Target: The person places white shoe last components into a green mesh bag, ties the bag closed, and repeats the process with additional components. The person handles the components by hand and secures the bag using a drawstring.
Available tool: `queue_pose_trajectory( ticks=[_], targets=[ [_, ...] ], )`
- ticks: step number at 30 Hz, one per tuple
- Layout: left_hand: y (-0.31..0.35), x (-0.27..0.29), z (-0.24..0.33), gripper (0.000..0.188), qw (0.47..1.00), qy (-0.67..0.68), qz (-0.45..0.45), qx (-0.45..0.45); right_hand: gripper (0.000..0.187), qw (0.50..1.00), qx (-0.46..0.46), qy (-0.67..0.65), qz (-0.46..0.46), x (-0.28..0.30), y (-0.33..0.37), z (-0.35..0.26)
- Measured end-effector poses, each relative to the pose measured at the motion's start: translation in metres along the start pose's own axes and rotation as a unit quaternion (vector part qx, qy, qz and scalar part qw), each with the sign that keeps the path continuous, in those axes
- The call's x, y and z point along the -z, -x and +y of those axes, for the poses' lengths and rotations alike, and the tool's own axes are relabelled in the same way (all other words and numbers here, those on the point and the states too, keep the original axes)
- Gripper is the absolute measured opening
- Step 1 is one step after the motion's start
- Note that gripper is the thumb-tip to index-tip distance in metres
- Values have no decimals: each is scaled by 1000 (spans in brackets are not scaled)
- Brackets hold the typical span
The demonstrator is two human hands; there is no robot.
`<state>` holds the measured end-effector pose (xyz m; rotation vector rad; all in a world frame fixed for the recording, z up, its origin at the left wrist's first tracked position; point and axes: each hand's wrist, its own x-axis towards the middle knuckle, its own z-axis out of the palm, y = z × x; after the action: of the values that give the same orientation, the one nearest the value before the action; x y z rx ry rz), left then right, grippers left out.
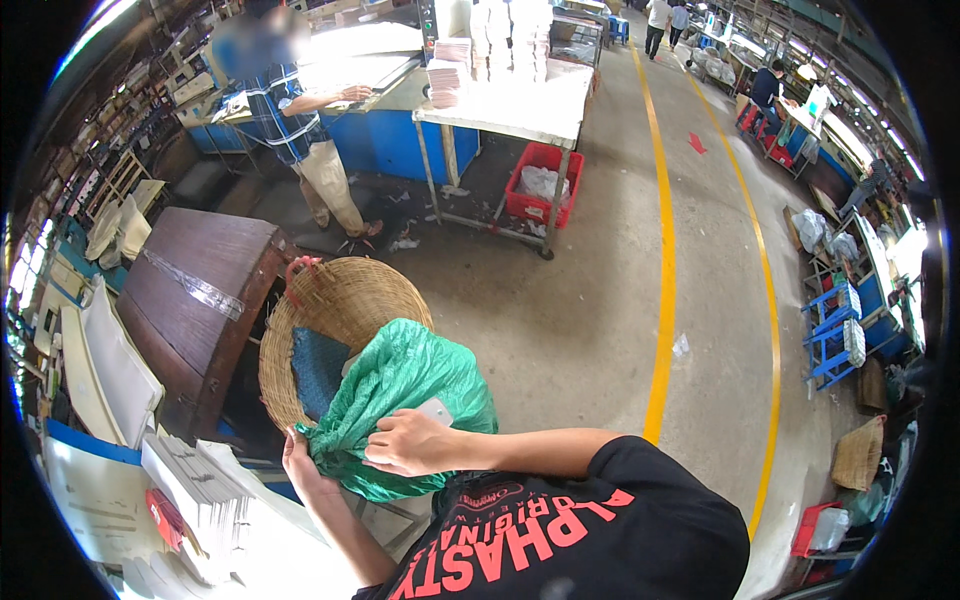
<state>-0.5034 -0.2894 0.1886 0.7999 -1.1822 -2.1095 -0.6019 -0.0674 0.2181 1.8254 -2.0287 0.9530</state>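
Note:
A green woven plastic sack (pixel 425 365) bulges in front of me, partly over the near right rim of a round wicker basket (pixel 365 285). My left hand (pixel 308 468) closes on a gathered edge of the sack at its left. With curled fingers, my right hand (pixel 415 443) grips the sack's near side, a little to the right of the left hand. A small white piece (pixel 436 410) shows on the green plastic just beyond the right hand. Inside the basket lies a dark blue textured piece (pixel 318 370). What the sack holds is hidden.
A brown wooden cabinet (pixel 200 290) stands close left of the basket, with stacked white sheets (pixel 195 490) nearer me. Ahead, a person (pixel 300 130) stands by a worktable; a red crate (pixel 543 185) sits under a white-topped table (pixel 530 105). Yellow floor lines (pixel 662 300) run along the right.

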Motion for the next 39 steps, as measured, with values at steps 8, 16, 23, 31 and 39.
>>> queue_pose_trajectory(
  ticks=[8,16,23,31,39],
  targets=[
    [-78,82,-49,42,949,-284,131,40,21,996,16,-60,-62,-22,28,13],
    [-124,116,-113,39,839,-449,308,-15,21,980,-14,-90,-176,10,85,20],
    [-105,65,-49,31,977,-109,184,-2,26,959,-91,-252,-93,35,67,11],
    [-83,-18,43,28,955,239,-173,30,32,795,-231,-560,-21,13,6,-17],
    [-209,97,-76,10,996,22,77,34,29,894,-217,-392,4,17,19,-18]
  ],
)
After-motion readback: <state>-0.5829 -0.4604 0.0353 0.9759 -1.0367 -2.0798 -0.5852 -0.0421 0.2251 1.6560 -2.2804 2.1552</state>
